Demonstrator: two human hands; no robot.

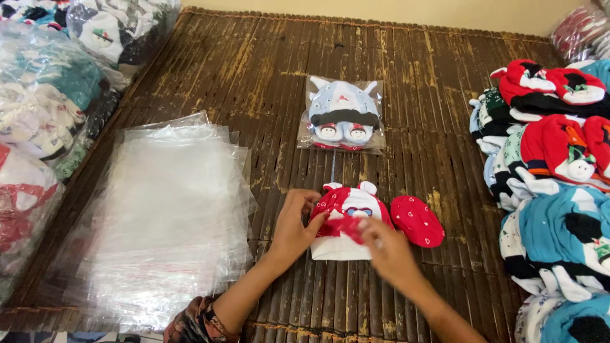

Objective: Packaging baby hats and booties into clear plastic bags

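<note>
Two hands on red cap (346, 219), near centre of mat (267, 70): left hand (293, 228) pinching its left edge, right hand (389, 251) pinching red piece. Soft, light, floppy; best taken by the hem.

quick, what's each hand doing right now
Left hand: fingers closed on the red and white baby hat.
Right hand: on the hat, blurred; grip cannot be told.

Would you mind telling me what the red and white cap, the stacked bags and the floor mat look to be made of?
Red and white cap: soft knit cloth, matte, likely cotton. Stacked bags: thin clear plastic film, glossy, with glare and see-through edges. Floor mat: dark brown slats, probably bamboo or reed, worn pale in patches.
</note>
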